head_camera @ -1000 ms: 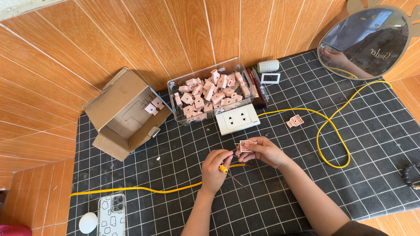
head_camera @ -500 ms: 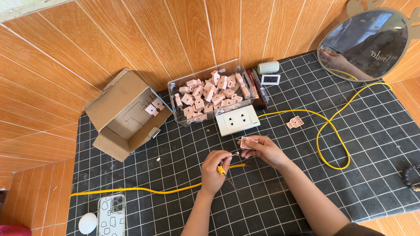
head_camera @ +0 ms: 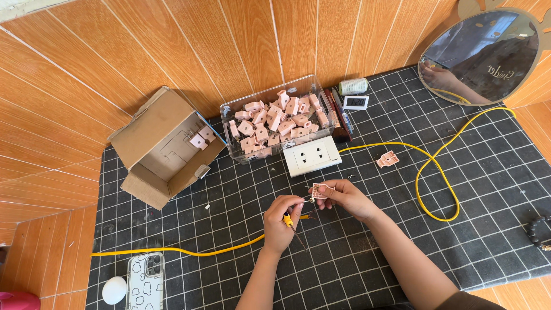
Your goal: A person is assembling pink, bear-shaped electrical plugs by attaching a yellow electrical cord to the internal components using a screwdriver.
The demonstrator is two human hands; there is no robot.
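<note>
Pinching a small pink plug part [head_camera: 322, 191] in its fingertips, the right hand [head_camera: 344, 198] holds it just above the black grid mat [head_camera: 402, 252], mid-mat, toward its near edge. Left hand [head_camera: 281, 221], closed around a yellow-handled screwdriver [head_camera: 288, 219], sits just left of the part, tip angled up-right toward it; both hands nearly touch.

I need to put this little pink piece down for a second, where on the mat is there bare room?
Bare mat lies right of the yellow cable loop, before the beads. More lies between the cardboard box and the left hand, above the phone. It is crowded by the clear bin, the white socket and the right hand.
</note>
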